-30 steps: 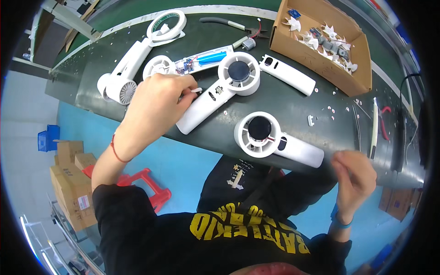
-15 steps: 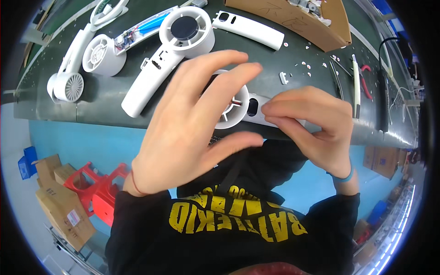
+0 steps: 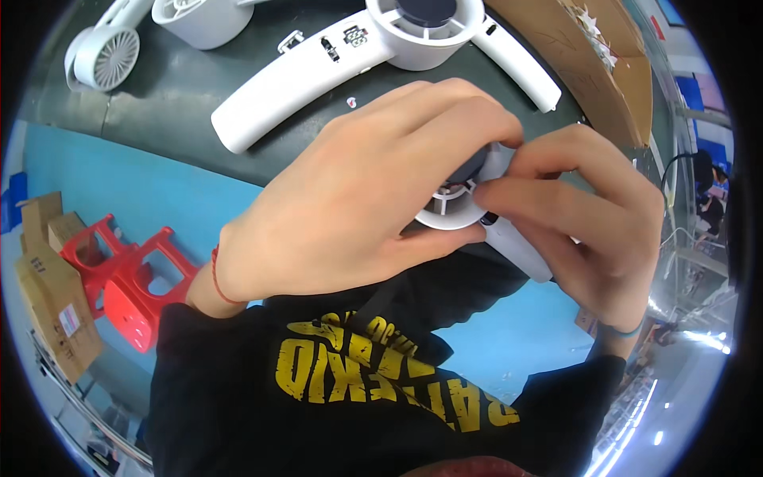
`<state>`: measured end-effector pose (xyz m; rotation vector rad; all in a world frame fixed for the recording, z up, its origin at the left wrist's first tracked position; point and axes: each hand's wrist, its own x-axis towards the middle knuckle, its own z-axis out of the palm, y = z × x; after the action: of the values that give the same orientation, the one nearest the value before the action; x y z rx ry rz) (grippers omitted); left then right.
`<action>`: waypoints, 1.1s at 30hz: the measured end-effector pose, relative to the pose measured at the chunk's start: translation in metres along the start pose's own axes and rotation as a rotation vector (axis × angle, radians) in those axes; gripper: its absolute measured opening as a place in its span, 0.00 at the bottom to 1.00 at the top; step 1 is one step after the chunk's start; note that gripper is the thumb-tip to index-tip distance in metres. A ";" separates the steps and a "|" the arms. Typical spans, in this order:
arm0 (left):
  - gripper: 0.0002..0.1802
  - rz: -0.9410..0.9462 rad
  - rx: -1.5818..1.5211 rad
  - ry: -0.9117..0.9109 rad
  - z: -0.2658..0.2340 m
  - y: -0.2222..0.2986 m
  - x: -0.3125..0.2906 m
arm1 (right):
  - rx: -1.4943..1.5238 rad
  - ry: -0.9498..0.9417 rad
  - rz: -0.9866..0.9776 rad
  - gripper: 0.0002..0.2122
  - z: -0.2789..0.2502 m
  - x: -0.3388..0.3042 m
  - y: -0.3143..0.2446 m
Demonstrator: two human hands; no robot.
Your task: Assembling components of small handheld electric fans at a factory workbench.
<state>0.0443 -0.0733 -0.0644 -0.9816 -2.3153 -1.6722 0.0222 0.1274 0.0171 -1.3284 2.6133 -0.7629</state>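
Note:
Between my hands is a white handheld fan with a round spoked head (image 3: 451, 213) and a pale handle (image 3: 520, 253) slanting down to the right. My left hand (image 3: 358, 183) is closed on the fan head, thumb along its lower rim and fingers over the top. My right hand (image 3: 584, 211) is closed too, its fingertips pinched together at the head's right rim, beside the handle's joint. A dark disc and a bit of wiring show inside the head. Whatever small part the right fingertips may hold is hidden.
Beyond my hands lies a larger white handheld fan (image 3: 302, 91) on the dark table (image 3: 175, 119). A white shell piece (image 3: 520, 67) and a cardboard box (image 3: 608, 79) are at its right. A round-grilled fan (image 3: 115, 60) stands far left. Red stools (image 3: 139, 298) are on the floor.
My left fingers have closed onto the fan head. The right fingertips have shifted from the handle to the head's rim. The fan's handle now slants downward, and the whole view has turned.

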 end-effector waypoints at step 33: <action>0.27 0.006 -0.046 0.004 -0.005 0.013 0.012 | 0.054 -0.097 -0.383 0.07 0.000 0.004 0.040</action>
<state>0.0411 -0.0705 -0.0462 -0.9917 -2.2791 -1.7305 -0.0095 0.1438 -0.0022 -1.8272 2.2738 -0.7848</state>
